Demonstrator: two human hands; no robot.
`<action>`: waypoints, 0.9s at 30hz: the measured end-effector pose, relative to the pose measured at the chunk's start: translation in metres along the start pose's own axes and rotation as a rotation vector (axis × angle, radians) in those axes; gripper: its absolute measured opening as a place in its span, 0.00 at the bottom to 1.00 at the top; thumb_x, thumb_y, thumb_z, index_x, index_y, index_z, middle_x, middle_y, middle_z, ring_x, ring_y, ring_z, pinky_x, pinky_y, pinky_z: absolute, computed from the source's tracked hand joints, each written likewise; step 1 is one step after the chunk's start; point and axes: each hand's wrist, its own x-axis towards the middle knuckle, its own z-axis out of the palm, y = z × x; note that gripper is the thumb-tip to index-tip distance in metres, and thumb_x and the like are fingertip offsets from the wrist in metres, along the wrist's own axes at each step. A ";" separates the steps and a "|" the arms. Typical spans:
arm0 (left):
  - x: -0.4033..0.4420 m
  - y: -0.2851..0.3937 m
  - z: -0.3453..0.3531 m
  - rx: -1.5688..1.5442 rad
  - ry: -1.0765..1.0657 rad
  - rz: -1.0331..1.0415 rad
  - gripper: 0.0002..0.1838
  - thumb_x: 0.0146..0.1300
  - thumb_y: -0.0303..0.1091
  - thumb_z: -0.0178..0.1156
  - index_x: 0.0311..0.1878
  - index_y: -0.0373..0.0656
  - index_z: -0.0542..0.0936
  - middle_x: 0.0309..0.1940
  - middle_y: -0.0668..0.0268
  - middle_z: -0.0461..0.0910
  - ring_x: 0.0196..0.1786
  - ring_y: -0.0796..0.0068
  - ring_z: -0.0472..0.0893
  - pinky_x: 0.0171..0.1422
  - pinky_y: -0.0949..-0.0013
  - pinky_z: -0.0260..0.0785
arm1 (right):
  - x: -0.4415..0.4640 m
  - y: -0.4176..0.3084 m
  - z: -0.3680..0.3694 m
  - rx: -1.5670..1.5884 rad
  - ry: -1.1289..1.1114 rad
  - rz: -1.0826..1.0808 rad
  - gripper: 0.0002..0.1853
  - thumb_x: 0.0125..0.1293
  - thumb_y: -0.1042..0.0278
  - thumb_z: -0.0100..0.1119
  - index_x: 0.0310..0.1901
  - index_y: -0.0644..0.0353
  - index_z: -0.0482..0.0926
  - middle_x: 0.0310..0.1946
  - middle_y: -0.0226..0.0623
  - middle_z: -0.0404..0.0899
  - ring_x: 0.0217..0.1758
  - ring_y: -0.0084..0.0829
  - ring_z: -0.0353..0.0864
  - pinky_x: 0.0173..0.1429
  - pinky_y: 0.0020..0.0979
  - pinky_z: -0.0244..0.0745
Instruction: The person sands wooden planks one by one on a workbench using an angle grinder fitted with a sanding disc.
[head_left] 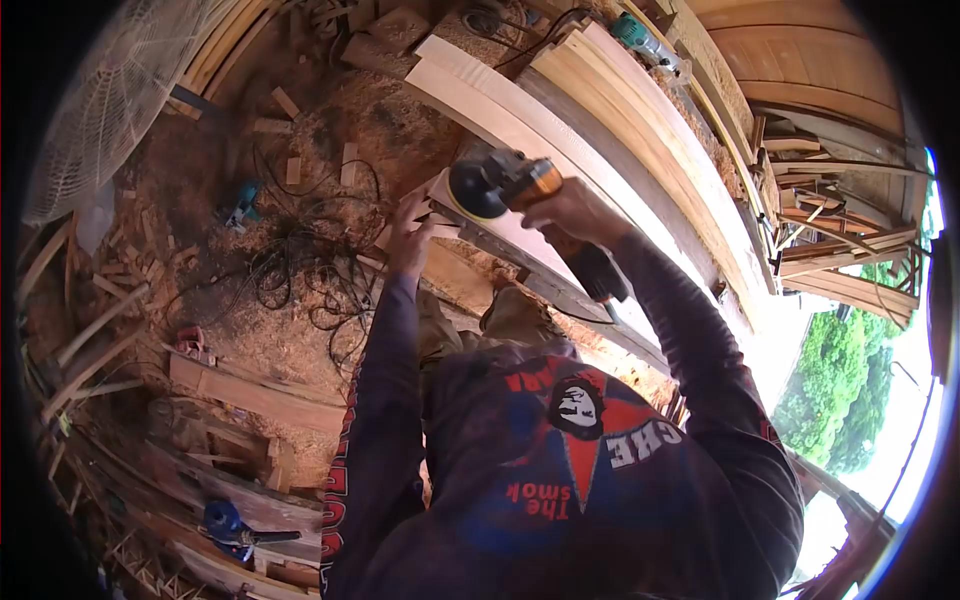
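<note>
Just beyond the person's knees, a pale board [522, 238] runs slantwise under the tool; the right hand [578, 212] has its fingers wrapped round a disc sander [530, 184], whose round pad [478, 190] is tilted over the board near its end; whether it touches, I cannot tell; the left hand [408, 238] lies at that same end, though whether it pinches the wood or merely steadies it is unclear; the visible face looks flat and light, so rough shaping seems done and smoothing under way; how much surface is left cannot be judged, as tool and arm cover part; another board [510, 95] lies alongside, its finish uncertain.
</note>
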 end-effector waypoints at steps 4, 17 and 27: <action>0.007 -0.002 0.018 -0.258 -0.043 -0.142 0.33 0.68 0.21 0.60 0.77 0.37 0.73 0.77 0.60 0.71 0.74 0.66 0.75 0.79 0.66 0.66 | 0.018 -0.031 0.003 0.047 -0.046 0.053 0.11 0.57 0.67 0.76 0.36 0.67 0.89 0.23 0.32 0.84 0.22 0.23 0.80 0.28 0.28 0.75; 0.022 0.093 0.050 -0.126 0.385 -0.121 0.29 0.77 0.46 0.64 0.70 0.34 0.76 0.55 0.61 0.85 0.58 0.68 0.83 0.61 0.63 0.75 | -0.153 0.156 -0.045 0.114 0.208 0.218 0.16 0.53 0.66 0.78 0.44 0.59 0.92 0.34 0.31 0.89 0.37 0.24 0.86 0.47 0.30 0.81; 0.065 0.036 0.090 0.352 0.702 0.148 0.33 0.48 0.32 0.78 0.58 0.33 0.80 0.48 0.53 0.82 0.47 0.57 0.84 0.51 0.57 0.82 | -0.324 0.320 -0.098 0.183 0.455 0.524 0.17 0.49 0.62 0.76 0.39 0.64 0.90 0.32 0.37 0.88 0.34 0.29 0.85 0.43 0.33 0.80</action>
